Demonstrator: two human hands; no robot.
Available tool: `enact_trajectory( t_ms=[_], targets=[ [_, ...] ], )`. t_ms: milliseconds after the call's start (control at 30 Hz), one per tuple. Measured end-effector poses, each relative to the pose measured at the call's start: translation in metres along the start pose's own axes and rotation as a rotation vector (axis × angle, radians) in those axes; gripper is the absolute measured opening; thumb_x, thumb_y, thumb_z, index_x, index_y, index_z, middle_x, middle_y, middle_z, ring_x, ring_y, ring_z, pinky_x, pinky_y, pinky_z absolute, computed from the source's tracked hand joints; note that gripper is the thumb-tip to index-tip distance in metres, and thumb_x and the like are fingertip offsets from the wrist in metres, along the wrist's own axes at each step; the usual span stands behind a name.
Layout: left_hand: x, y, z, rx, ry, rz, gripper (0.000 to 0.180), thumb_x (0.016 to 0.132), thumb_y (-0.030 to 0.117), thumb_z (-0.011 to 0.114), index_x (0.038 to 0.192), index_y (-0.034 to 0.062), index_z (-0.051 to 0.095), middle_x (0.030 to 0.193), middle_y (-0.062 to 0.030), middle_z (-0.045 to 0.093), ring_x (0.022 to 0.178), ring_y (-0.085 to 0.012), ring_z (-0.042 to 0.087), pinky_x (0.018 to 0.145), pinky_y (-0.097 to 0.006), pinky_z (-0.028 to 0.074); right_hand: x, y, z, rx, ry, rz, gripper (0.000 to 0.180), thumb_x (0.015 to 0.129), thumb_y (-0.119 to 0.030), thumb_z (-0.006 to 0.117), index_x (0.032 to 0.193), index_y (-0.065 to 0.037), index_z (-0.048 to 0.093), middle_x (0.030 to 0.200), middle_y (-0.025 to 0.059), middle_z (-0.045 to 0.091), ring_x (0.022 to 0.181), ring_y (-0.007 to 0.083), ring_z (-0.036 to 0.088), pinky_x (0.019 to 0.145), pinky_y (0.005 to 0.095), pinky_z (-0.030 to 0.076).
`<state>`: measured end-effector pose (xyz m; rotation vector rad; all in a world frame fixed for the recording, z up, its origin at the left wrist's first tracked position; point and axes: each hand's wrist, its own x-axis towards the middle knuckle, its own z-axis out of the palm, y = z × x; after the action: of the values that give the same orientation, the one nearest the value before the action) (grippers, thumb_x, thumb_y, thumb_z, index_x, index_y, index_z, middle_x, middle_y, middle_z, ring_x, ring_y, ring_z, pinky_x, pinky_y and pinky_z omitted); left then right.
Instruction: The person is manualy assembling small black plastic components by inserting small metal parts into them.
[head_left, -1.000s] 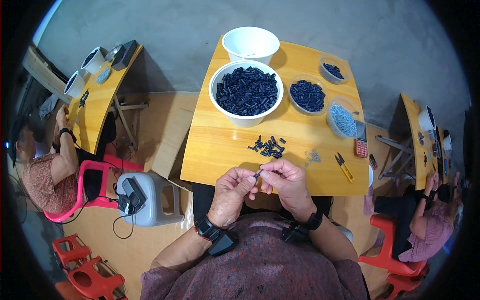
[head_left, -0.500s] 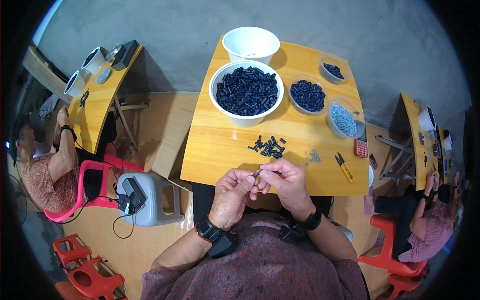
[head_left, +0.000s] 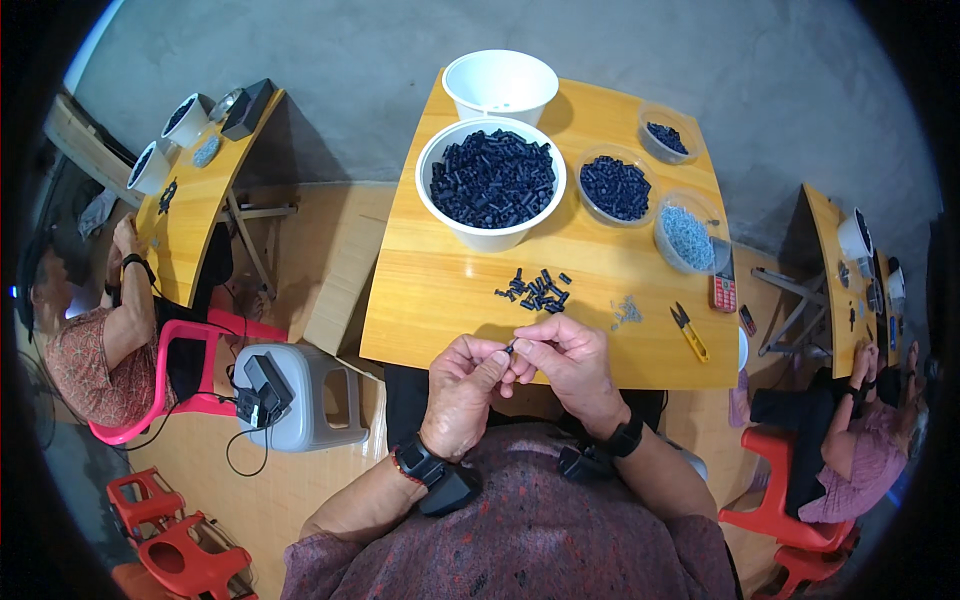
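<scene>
Pinching a small dark part (head_left: 509, 349), I hold it near the front edge of the table (head_left: 410, 300). My left hand (head_left: 458, 392) has thumb and forefinger brought together on it; my right hand (head_left: 568, 366) meets it from the other side, its fingertips drawn in just as close. My fingers hide most of the part, so I cannot tell its full shape.

Just beyond my hands lies a loose pile of black pieces (head_left: 540, 297), with a smaller scatter of silver bits (head_left: 627, 312) to its right. Further right are yellow-handled snips (head_left: 690, 334) and a red phone (head_left: 722, 294), the phone just beside a clear tub (head_left: 690, 267) of silver bits. Behind the pile stands a white bowl (head_left: 490, 240) full of black pieces. To my left, a person (head_left: 110, 350) sits at another table (head_left: 190, 240).
</scene>
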<state>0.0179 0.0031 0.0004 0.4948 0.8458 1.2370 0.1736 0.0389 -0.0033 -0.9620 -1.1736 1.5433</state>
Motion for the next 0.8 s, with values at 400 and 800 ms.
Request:
enact_trajectory(
  t_ms=[400,800],
  targets=[
    [-0.004,-0.010,0.006,0.143,0.136,0.134,0.005,0.096,0.001,0.058,0.093,-0.0010,0.053,0.084,-0.0121,0.067,0.072,-0.0135,0.063,0.061,-0.024,0.049,0.000,-0.008,0.006,-0.114,-0.060,0.035,0.009,0.093,-0.002,0.063,0.097,0.006,0.066,0.083,0.0059,0.068,0.071,0.0081,0.063,0.065,0.0213,0.053],
    [0.001,0.001,-0.005,-0.056,0.040,-0.052,0.007,0.096,0.005,0.058,0.097,-0.0022,0.060,0.086,-0.0108,0.068,0.071,-0.0145,0.063,0.063,-0.025,0.052,-0.003,-0.013,-0.001,-0.033,-0.106,0.062,0.022,0.089,0.001,0.066,0.111,0.004,0.065,0.095,0.0095,0.068,0.078,0.0124,0.067,0.069,0.0241,0.055]
  ],
)
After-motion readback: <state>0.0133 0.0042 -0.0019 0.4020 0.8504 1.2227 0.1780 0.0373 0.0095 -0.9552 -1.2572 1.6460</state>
